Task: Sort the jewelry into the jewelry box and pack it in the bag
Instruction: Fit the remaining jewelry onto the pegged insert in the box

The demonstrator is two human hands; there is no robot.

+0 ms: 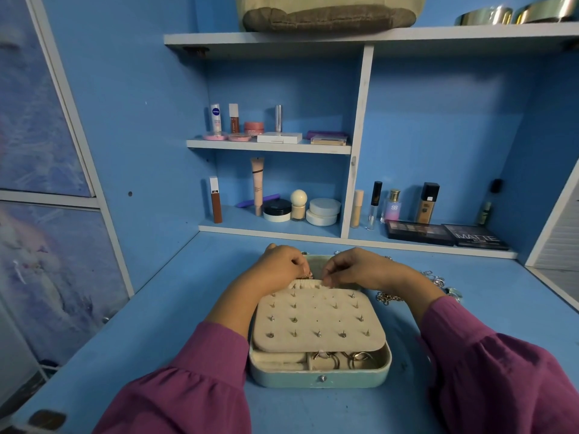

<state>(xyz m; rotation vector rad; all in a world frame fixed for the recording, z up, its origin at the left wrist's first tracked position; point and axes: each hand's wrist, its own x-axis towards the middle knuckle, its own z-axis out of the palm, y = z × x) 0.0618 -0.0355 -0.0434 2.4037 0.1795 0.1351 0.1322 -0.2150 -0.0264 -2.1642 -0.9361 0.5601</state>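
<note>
The open jewelry box [319,375] is seen at lower centre of the frame on the blue desk [156,308]. Its elastic pocket edge [308,283] is pinched by the right hand [351,269]. A small reddish piece [308,275] is pinched by the left hand [280,261] just above it.

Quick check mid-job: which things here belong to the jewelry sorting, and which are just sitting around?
Job:
jewelry box
earring pad
rings
chains
left hand
right hand

Lying about:
eyeshadow palettes
foundation bottle
cream jars
</note>
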